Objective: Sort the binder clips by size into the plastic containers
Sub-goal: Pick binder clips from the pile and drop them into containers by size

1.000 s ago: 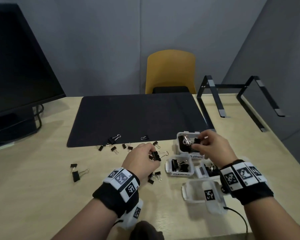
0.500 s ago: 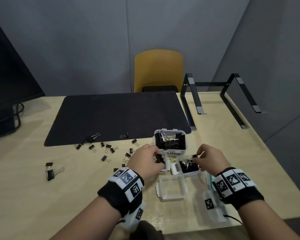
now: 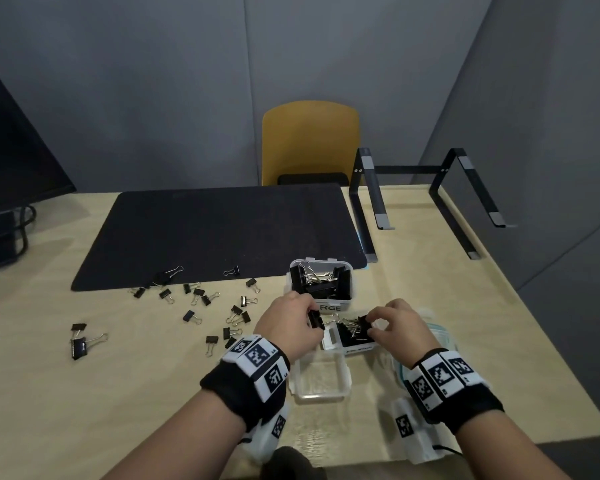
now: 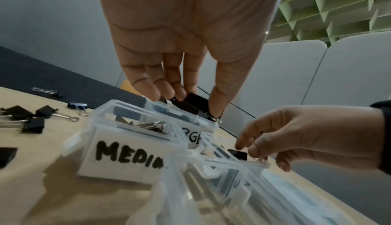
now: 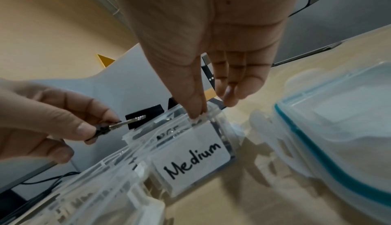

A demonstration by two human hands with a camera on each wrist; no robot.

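My left hand (image 3: 309, 320) pinches a black binder clip (image 4: 193, 105) by its wire handles, just in front of the clear container labelled LARGE (image 3: 321, 308) and left of the one labelled Medium (image 5: 194, 158). Both containers hold black clips. In the right wrist view my left hand (image 5: 95, 129) shows at the left edge, the clip (image 5: 146, 115) pointing toward the Medium container. My right hand (image 3: 374, 323) has its thumb (image 5: 196, 111) on the Medium container's rim, with fingers curled over the far side. Several loose clips (image 3: 205, 303) lie scattered to the left.
An empty clear container (image 3: 321, 381) stands just in front of the Medium one. A lid with a teal seal (image 5: 338, 128) lies to the right. Beyond the containers are a black desk mat (image 3: 222, 233), a black metal stand (image 3: 413, 192), a yellow chair (image 3: 309, 143) and a monitor (image 3: 14, 150).
My left hand has carried a clip from the loose pile toward the containers. My right hand has come back from the LARGE container to the Medium one. The head view has shifted.
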